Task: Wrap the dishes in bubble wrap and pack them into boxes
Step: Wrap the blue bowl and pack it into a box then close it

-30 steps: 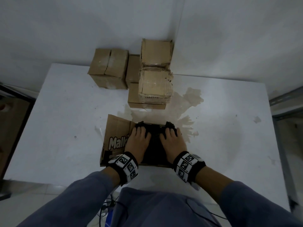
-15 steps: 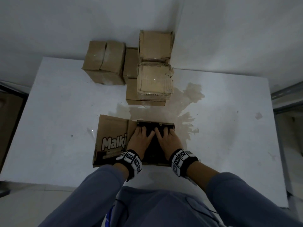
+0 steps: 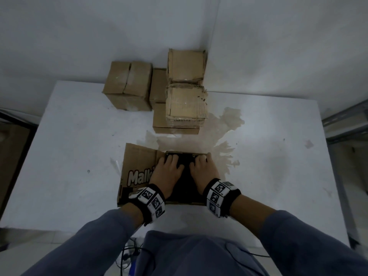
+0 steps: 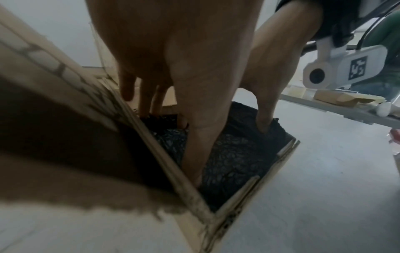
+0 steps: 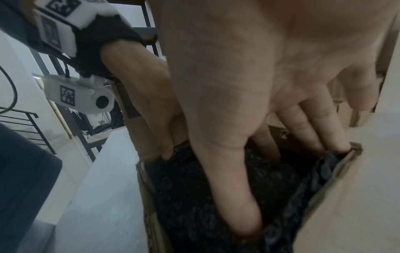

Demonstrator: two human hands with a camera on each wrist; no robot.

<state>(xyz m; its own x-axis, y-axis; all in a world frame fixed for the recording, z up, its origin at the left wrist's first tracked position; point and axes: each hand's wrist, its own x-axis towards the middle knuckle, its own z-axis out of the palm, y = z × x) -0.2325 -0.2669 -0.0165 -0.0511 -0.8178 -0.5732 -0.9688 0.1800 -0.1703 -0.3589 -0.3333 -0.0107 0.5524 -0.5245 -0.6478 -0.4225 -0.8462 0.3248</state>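
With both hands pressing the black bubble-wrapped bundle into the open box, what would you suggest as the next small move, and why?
Probably lift both hands out and fold the printed side flap over. The black bundle already sits below the open box rim, with the left hand and right hand flat on it.

Brown cardboard box [image 3: 139,166] with white lettering, black bubble wrap [image 4: 233,154], white table [image 3: 278,176], grey-blue sleeves [image 3: 89,246]

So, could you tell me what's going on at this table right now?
A person is packing an open brown cardboard box printed "Malk" on its flap. Both the left hand and the right hand press straight fingers down on a dark bubble-wrapped bundle that fills the box; neither hand has a grip on it. What is inside the wrap cannot be seen. Several closed brown cardboard boxes are stacked at the far edge of the stained white table.
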